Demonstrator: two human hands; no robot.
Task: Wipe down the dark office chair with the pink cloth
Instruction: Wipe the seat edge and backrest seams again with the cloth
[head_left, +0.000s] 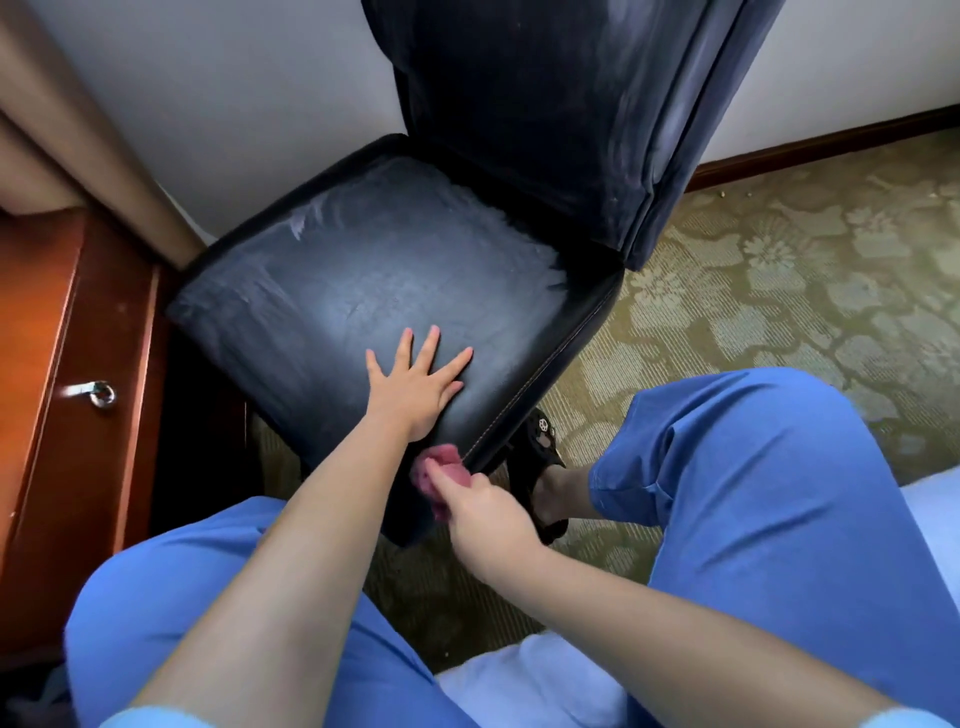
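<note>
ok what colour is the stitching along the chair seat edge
A light tan line of stitching on the dark chair seat, seen in the head view.

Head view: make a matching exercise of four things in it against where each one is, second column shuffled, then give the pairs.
Things:
1. left hand
2. pink cloth
3. metal handle
4. black shoe

Places:
A. on the wooden cabinet at the left
B. flat on the chair seat, fingers spread
C. on the patterned carpet, by the seat's front corner
D. bunched in the right hand, against the seat's front edge

Pairs: 1-B, 2-D, 3-A, 4-C
</note>
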